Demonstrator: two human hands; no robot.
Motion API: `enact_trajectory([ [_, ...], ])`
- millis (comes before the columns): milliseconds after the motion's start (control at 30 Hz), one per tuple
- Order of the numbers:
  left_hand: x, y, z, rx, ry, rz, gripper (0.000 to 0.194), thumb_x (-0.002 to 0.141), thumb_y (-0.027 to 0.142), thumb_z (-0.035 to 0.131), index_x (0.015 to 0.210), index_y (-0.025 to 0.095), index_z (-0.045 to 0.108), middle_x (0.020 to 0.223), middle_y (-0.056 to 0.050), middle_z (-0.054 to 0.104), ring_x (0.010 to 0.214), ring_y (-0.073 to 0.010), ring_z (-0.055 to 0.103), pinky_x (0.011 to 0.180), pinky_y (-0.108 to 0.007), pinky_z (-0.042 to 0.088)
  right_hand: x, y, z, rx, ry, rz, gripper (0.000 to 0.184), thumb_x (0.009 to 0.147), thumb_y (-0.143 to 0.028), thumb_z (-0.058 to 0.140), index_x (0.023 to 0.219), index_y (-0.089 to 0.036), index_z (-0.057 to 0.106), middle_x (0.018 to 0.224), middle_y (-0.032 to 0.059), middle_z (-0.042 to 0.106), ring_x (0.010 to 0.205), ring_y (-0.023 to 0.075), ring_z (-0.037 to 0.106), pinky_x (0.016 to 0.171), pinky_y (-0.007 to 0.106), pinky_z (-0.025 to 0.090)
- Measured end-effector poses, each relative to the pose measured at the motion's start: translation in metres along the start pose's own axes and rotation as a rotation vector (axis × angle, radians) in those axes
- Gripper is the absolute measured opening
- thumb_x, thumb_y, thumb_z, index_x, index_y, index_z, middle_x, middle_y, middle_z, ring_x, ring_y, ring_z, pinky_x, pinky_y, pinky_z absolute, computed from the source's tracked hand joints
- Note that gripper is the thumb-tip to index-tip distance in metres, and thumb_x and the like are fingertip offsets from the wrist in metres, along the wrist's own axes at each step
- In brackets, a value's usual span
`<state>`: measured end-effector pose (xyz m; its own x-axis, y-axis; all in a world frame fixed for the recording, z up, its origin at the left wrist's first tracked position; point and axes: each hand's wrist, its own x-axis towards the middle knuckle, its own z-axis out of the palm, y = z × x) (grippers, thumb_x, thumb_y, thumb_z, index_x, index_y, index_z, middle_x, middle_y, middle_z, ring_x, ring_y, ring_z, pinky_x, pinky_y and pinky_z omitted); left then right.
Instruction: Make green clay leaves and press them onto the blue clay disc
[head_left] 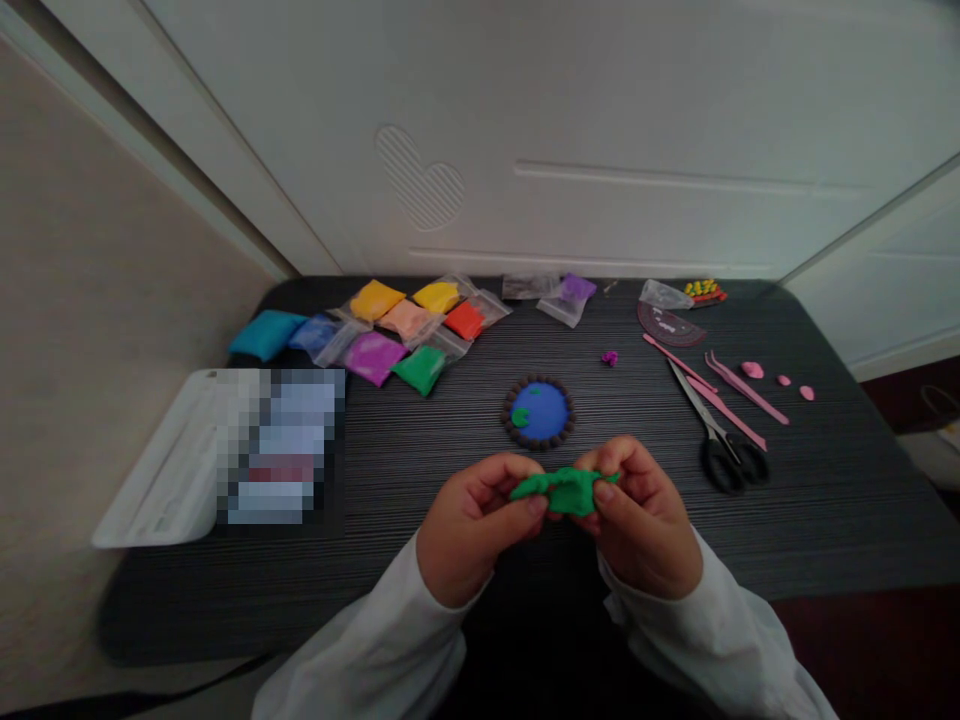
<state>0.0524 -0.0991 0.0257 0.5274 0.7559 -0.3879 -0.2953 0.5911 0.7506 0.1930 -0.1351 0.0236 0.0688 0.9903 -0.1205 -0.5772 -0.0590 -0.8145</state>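
Note:
A lump of green modelling clay [572, 492] is stretched between my two hands, above the near part of the dark table. My left hand [480, 520] pinches its left end between thumb and fingers. At the other end, my right hand [645, 520] grips the clay with thumb and fingertips. Just beyond them lies a round blue clay disc [547, 410], edged by a ring of small dark brown balls [508, 430]. Small flat green pieces [520, 417] rest on the disc's left and upper parts.
Bags of coloured clay [375, 357] lie at the back left, near a white tray [161, 460]. On the right are black-handled scissors [724, 455], pink tools [750, 390], pink clay bits [752, 370] and a protractor-shaped sheet [667, 325]. A purple clay bit [610, 358] lies behind the disc.

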Motion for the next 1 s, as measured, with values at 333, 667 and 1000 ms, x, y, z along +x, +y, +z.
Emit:
enact_trajectory([
  [333,-0.014,0.008,0.002,0.751,0.246,0.372,0.036,0.078,0.023,0.047,0.114,0.023,0.052,0.089,-0.003,0.064,0.068,-0.0131,0.055,0.07,-0.025,0.043,0.002,0.009,-0.004,-0.501,0.014,-0.311,0.016,0.068,-0.012,0.062,0.077,-0.023,0.055,0.074,0.0001,0.057,0.072,0.0127,0.055,0.064,0.029,0.045],
  [667,-0.007,0.012,0.008,0.946,0.053,0.318,0.019,0.08,0.027,0.043,0.084,0.018,0.06,0.066,0.0,0.056,0.062,-0.0115,0.051,0.059,-0.021,0.04,0.0,0.0,-0.006,-0.81,-0.101,-0.393,0.032,0.073,-0.008,0.053,0.097,-0.028,0.06,0.086,0.0029,0.059,0.081,0.0158,0.054,0.071,0.032,0.043],
  [1000,-0.01,0.015,0.009,0.961,-0.006,0.35,0.024,0.081,0.023,0.041,0.067,0.018,0.06,0.059,0.001,0.056,0.056,-0.0106,0.051,0.056,-0.021,0.038,-0.003,0.002,-0.007,-0.684,-0.071,-0.319,0.028,0.079,-0.027,0.046,0.106,-0.025,0.054,0.073,0.0015,0.049,0.067,0.0141,0.046,0.062,0.031,0.039],
])
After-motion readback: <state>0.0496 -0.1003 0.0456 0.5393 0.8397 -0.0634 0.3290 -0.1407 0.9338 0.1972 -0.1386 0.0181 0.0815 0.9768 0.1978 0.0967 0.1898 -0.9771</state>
